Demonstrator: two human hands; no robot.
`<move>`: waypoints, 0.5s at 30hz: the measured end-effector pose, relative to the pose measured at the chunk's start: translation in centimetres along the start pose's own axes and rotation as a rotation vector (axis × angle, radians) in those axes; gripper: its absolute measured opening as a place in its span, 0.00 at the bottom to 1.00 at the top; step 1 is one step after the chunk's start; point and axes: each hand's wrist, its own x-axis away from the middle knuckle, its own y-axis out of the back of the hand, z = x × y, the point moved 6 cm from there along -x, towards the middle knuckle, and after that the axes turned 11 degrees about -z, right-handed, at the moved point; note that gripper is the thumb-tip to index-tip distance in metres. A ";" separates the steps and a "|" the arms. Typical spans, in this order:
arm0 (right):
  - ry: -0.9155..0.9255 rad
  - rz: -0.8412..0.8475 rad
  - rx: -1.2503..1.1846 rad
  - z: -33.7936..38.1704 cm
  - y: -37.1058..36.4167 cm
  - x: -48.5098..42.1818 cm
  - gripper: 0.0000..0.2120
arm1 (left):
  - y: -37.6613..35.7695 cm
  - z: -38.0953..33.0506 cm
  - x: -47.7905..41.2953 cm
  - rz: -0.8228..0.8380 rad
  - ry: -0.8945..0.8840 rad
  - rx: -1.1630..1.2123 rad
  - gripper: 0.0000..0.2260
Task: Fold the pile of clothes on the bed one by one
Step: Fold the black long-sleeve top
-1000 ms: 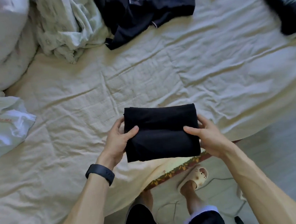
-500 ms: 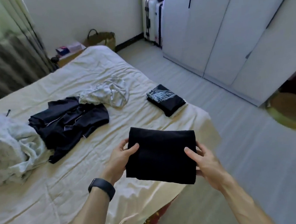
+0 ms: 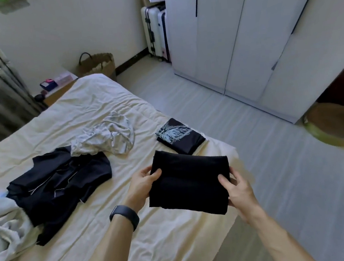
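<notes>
A folded black garment (image 3: 188, 180) is held flat above the bed's near right corner. My left hand (image 3: 143, 183) grips its left edge, thumb on top. My right hand (image 3: 237, 189) grips its right edge the same way. Just beyond it a folded black shirt with a pale print (image 3: 179, 136) lies on the cream bed sheet (image 3: 105, 233). Unfolded clothes lie further left: a dark navy piped garment (image 3: 58, 185) spread out, and a crumpled light grey garment (image 3: 108, 136) behind it.
A rumpled white-grey bedding heap (image 3: 5, 228) sits at the left edge. White wardrobe doors (image 3: 242, 38) line the right wall, with suitcases (image 3: 155, 32) and a woven basket (image 3: 97, 64) at the back. A round woven mat (image 3: 336, 123) lies on the floor.
My view has swung up and right from looking straight down at the bed. Both hands have carried the folded black garment toward the printed folded shirt at the bed's corner.
</notes>
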 end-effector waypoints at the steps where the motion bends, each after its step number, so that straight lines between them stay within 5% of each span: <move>1: -0.010 -0.017 -0.005 0.0 -0.4 -1.2 0.12 | -0.3 -0.4 -1.4 -0.009 0.008 -0.009 0.11; 15: -0.206 -0.137 -0.021 -3.7 -8.6 -20.3 0.10 | -5.9 -4.1 -24.0 -0.120 0.101 -0.161 0.14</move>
